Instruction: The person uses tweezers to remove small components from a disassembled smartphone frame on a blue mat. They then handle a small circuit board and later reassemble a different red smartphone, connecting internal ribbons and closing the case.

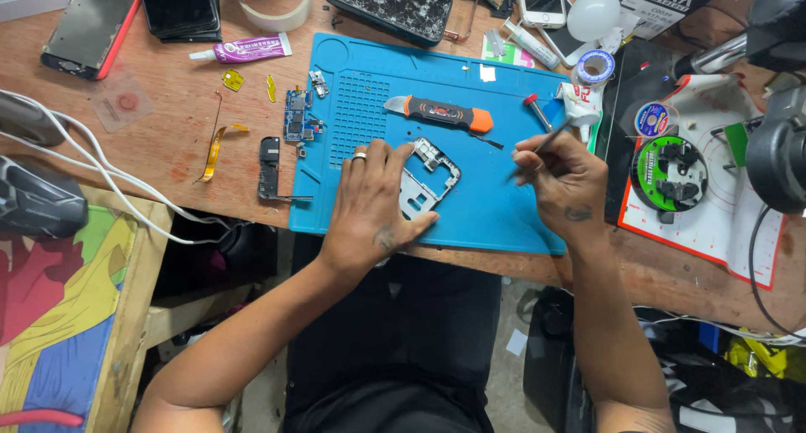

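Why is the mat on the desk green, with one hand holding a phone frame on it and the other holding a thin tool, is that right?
Not quite: the head view shows the mat is blue, not green. The rest fits: the left hand holds the phone frame on it, and the right hand holds a thin tool.

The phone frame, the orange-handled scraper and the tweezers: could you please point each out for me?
phone frame (430, 174), head view, on its upper right corner.
orange-handled scraper (445, 113), head view, mid-handle.
tweezers (544, 141), head view, on the shaft.

Open blue mat is left between the left hand and right hand; passage beyond is blocked by an orange-handled knife, and the mat's right edge is crowded by a solder spool.
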